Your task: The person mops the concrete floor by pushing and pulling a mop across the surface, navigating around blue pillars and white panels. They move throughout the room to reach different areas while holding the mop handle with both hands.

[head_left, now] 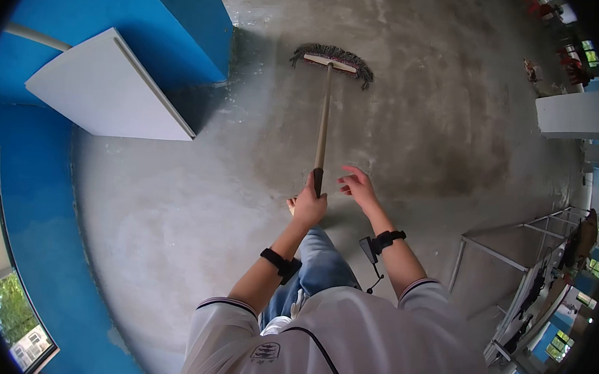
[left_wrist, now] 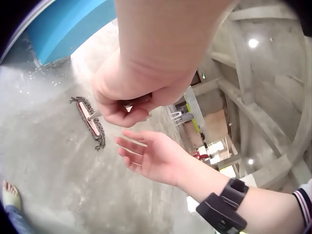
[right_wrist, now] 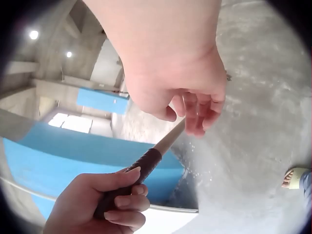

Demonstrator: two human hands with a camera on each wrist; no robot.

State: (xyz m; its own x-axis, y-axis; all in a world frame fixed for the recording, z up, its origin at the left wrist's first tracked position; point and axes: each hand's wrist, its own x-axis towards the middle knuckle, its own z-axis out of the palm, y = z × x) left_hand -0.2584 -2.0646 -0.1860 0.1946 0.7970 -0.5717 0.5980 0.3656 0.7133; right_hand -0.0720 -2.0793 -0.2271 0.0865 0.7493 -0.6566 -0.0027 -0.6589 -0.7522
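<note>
The left hand [head_left: 308, 207] is curled tight round the dark-wrapped top of a long wooden-handled push broom [head_left: 323, 118], whose frayed grey bristle head rests on the grey concrete floor [head_left: 171, 205] at twelve o'clock; the right hand [head_left: 357, 186] hangs loose and holds nothing at the pole's three o'clock. The floor looks mottled and dusty all round, so I judge most sweeping remains. Only the right wrist view shows the dark grip wrap closely; only the head view shows the white slanted board [head_left: 110, 88] at ten o'clock.

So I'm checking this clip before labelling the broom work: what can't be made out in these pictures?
- Broom bristles: small and far in the head and left wrist views, so wear or dirt cannot be judged.
- Handle top: covered by the left hand in every view.
- Right hand: open beside the handle; contact cannot be told.
- Feet: one foot cut by the right wrist view's edge.
</note>
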